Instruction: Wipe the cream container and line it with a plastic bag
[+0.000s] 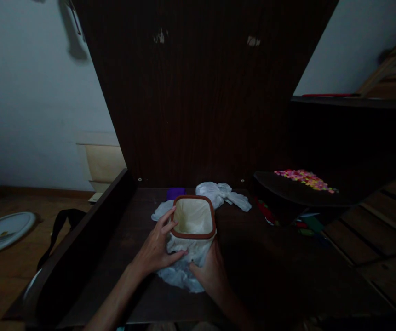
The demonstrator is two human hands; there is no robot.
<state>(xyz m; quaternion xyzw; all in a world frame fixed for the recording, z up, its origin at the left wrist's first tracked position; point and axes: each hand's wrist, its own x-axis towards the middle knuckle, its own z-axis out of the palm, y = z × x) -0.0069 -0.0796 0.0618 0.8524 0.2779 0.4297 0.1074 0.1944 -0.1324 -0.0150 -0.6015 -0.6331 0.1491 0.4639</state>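
Observation:
A small square bin (pixel 212 216) with a brown rim stands upright on a dark wooden surface. A thin whitish plastic bag (pixel 192 248) lines its inside and hangs crumpled over its outer wall down to the surface. My left hand (pixel 159 243) grips the bin's left side, with the fingers along the rim and the thumb across the bag in front. My right hand (pixel 211 269) holds the lower right side, its thumb on the bag and its other fingers partly hidden. Behind the bin lies a knotted white plastic bag (pixel 213 191), beside a purple item (pixel 176 193).
A tall dark panel (pixel 198 101) rises behind the surface, and a low side board (pixel 90 234) borders it at left. Small pink and yellow pieces (pixel 306 179) lie on a curved shelf (pixel 287 191) at right. On the floor sits a white oval lid-like object (pixel 6 232).

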